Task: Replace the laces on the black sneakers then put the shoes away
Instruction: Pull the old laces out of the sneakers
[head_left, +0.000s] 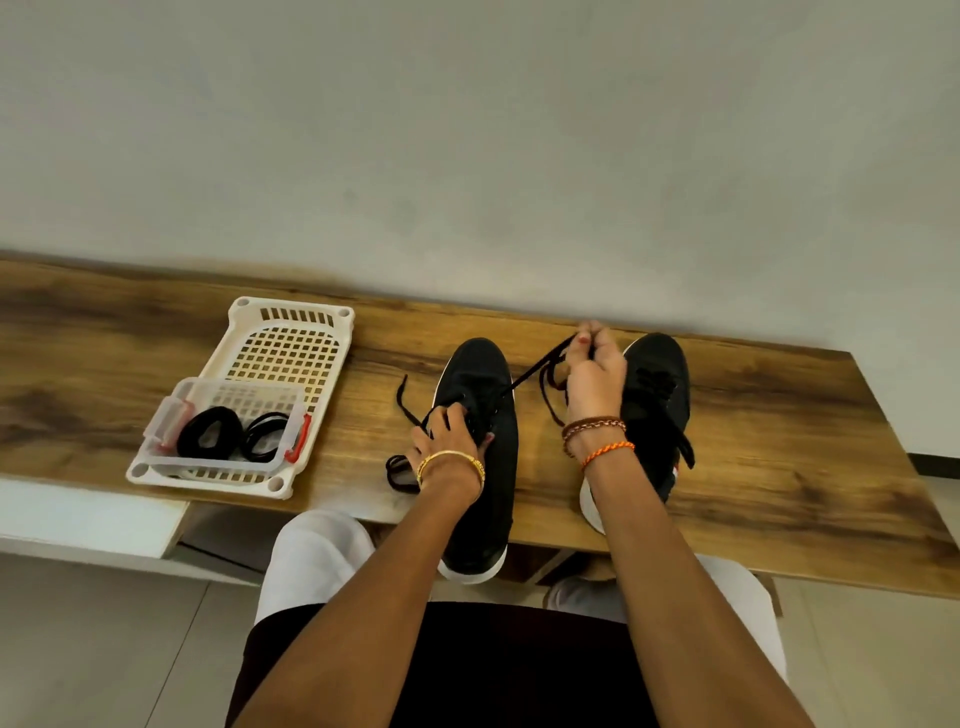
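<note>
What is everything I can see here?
Sneakers: two, black with white soles, side by side on the table; left, right.
Lace: one, black, running from the left sneaker up to the right hand.
Tray: one, white, on the table's left part.
Box: one, clear with red clips, in the tray.
Spare laces: black coils, count unclear, in the box.
Table: one, brown wood, against the wall.
Left hand: holds the left sneaker.
Right hand: pinches the lace.
</note>
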